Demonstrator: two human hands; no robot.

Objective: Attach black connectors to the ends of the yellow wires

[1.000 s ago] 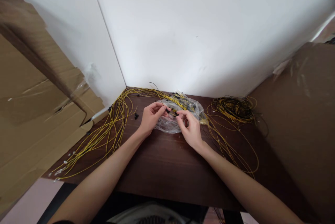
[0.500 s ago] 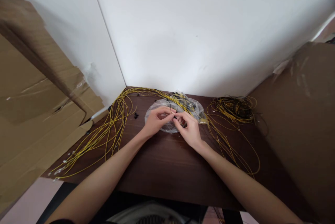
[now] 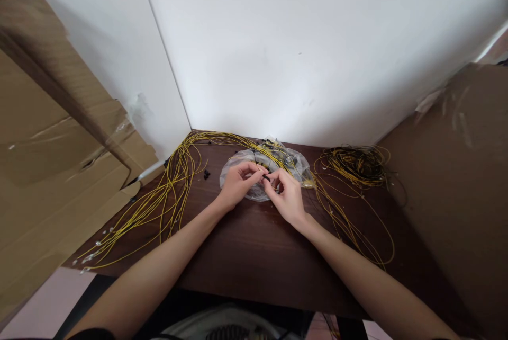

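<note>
Black piece [image 3: 266, 177], small and slim

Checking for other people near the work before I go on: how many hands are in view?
2. The left hand and the right hand meet over the clear plastic bag, at a small black part.

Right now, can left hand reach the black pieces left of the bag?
Likely yes: nothing visible between left hand and black pieces, but its fingertips look busy at a small dark part.
</note>
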